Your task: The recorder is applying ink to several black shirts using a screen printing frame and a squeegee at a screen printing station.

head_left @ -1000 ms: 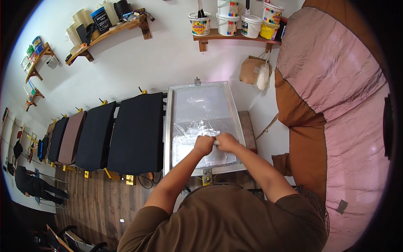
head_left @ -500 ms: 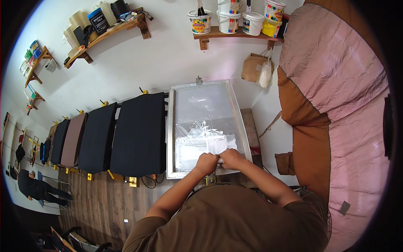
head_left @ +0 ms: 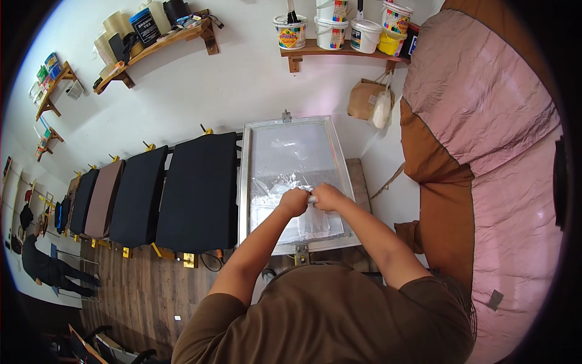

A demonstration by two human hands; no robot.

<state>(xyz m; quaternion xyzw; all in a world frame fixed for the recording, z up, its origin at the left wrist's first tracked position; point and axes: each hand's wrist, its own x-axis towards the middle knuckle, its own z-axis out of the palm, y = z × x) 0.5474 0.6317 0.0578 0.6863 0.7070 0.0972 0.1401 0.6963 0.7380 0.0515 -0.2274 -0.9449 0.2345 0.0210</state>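
Bar (head_left: 313,199), pale, in head view: gripped tight by left hand (head_left: 294,202) and right hand (head_left: 329,197) side by side, probably for even pressure. Sits over framed screen (head_left: 244,182), toward five o'clock from centre. Clamp (head_left: 287,115) at twelve, likely steadying frame.

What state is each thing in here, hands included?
Left hand: closed around handle
Right hand: closed around handle
Handle: held over framed screen
Framed screen: lying flat, white-patched
Nearest black cloth: spread flat
Paper bag: hanging below shelf
Pink cloth: hanging, creased
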